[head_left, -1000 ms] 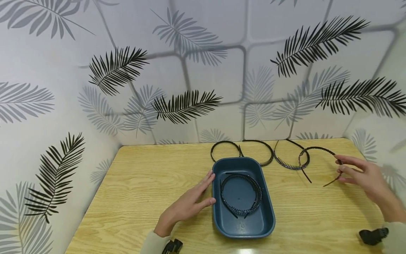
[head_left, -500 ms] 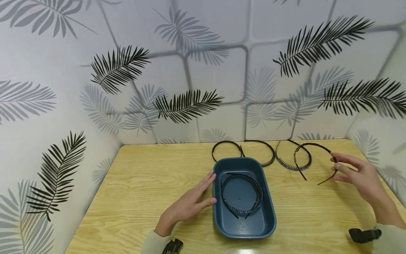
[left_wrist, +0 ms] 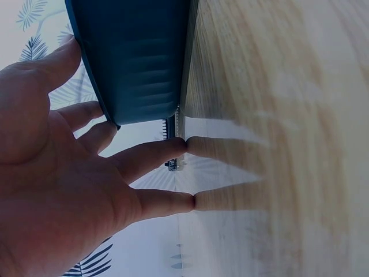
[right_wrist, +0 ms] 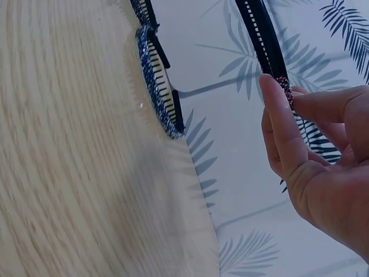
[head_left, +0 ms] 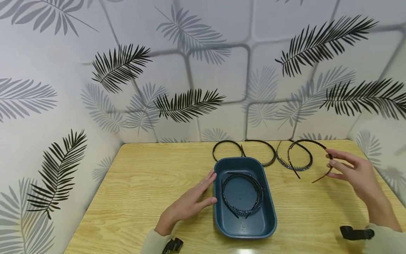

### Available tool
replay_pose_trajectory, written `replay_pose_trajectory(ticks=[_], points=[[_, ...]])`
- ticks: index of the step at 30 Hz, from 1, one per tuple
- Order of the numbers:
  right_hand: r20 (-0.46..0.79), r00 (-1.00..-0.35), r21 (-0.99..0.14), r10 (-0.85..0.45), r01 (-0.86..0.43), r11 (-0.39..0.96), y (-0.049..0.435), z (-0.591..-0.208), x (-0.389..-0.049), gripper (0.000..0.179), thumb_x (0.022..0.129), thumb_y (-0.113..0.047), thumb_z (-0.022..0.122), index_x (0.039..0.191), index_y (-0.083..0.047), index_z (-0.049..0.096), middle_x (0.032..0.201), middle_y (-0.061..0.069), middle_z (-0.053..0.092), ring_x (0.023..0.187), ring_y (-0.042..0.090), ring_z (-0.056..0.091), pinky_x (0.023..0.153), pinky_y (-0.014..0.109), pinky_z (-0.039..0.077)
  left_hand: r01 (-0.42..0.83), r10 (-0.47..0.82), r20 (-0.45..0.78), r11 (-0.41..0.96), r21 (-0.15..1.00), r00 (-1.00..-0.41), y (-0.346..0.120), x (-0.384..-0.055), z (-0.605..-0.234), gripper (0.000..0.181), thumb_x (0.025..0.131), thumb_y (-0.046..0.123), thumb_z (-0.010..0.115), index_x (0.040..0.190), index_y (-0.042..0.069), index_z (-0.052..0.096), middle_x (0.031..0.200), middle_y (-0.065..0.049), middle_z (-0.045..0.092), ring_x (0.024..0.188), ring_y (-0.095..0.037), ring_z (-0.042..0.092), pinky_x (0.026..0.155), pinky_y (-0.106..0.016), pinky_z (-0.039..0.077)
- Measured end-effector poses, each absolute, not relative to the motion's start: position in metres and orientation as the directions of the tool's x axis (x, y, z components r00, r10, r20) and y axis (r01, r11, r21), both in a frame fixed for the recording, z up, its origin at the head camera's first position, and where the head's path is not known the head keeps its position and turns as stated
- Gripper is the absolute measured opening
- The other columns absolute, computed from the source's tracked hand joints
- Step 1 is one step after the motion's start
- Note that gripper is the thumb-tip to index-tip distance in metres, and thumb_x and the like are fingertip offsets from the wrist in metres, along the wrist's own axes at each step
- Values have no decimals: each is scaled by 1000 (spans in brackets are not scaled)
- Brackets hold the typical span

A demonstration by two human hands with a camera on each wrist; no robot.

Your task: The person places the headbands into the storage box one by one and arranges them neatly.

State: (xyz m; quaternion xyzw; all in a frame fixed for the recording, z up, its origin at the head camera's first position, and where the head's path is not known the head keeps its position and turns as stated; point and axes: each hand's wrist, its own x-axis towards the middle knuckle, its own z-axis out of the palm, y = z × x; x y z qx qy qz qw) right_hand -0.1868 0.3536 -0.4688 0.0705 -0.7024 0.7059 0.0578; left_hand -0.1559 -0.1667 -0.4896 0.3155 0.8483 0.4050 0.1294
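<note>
We hold one dark toothed headband (right_wrist: 270, 43) above the table (head_left: 152, 176); more headbands (head_left: 242, 212) nest in our blue bin (head_left: 242, 227).

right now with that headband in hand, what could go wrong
The held toothed headband is pinched at one side by the right hand, so it might swing or slip. If lowered here, it might snag the tabletop headband it overlaps in view. The left hand touches the tray only at its left side, so a knock might slide it.

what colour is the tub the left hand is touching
The tub is plain dark blue, with no pattern showing; the head view shows it best.
</note>
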Motion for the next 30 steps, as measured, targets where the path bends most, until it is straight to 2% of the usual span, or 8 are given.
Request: replay_pose_trajectory(ticks=[9, 16, 24, 30], points=[[157, -987, -982, -40, -151, -112, 333, -466, -181, 42, 99, 4, 64, 141, 3, 60, 125, -3, 66, 97, 8, 71, 73, 33, 61, 425, 640, 30, 473, 772, -767, -167, -155, -491, 77, 107, 38, 56, 167, 14, 13, 172, 5, 1, 155, -10, 5, 124, -47, 19], [172, -985, -981, -24, -169, -93, 321, -464, -176, 37, 98, 4, 65, 135, -2, 67, 133, -3, 66, 97, 10, 72, 72, 34, 61, 432, 640, 29, 485, 761, -768, -167, -156, -490, 77, 107, 38, 55, 167, 15, 12, 172, 6, 0, 155, -11, 6, 124, -47, 20], [182, -982, -981, -43, -179, -71, 315, -458, -171, 40, 100, 2, 65, 139, 7, 59, 131, -4, 67, 99, 9, 72, 72, 34, 61, 432, 647, 26, 478, 765, -762, -163, -156, -489, 78, 107, 38, 56, 167, 15, 12, 173, 5, 1, 155, -11, 6, 124, -47, 20], [200, -974, -976, -105, -188, -113, 304, -458, -173, 39, 100, 5, 62, 139, 6, 60, 129, -3, 67, 100, 10, 72, 73, 35, 61, 428, 639, 27, 484, 763, -769, -164, -155, -489, 78, 107, 38, 56, 167, 16, 12, 172, 5, 1, 155, -11, 6, 124, -48, 20]])
